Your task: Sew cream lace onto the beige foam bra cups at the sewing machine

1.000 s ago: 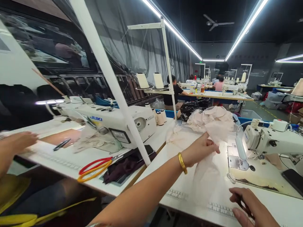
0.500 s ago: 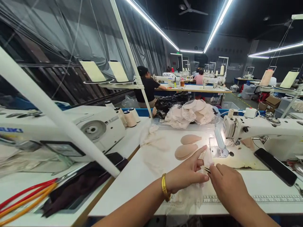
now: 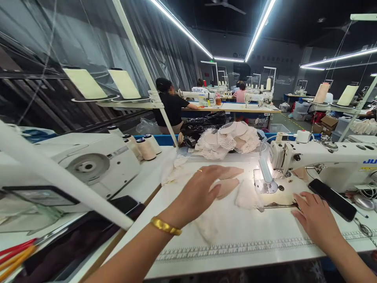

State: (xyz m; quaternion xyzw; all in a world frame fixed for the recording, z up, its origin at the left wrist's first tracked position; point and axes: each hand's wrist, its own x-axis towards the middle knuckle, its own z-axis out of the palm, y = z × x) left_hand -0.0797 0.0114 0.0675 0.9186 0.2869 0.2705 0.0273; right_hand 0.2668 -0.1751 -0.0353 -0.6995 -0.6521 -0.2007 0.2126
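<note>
My left hand (image 3: 202, 190) reaches over two beige teardrop-shaped pads on the white table. Its fingers are stretched out across the upper pad (image 3: 234, 172); whether they press on it I cannot tell. The lower pad (image 3: 228, 188) lies partly behind my thumb. To the right of these, a pale lace-like fabric piece (image 3: 249, 194) rests beside the sewing machine's needle plate (image 3: 265, 186). My right hand (image 3: 316, 216) is spread at the front edge of the machine bed, with nothing visible in it. A black phone (image 3: 332, 199) lies just beyond its fingers.
A heap of pale lace-edged pieces (image 3: 226, 138) stands behind the pads. The sewing machine (image 3: 330, 157) with its lamp (image 3: 265, 169) occupies the right. A printed ruler (image 3: 235, 248) runs along the front edge. Thread cones (image 3: 145, 150) and a white pole (image 3: 67, 177) are left.
My left hand has let go of the pale fabric and moved left to the pads. My right hand has moved right, its fingers opened; the dark-tipped tool no longer shows. The view has shifted.
</note>
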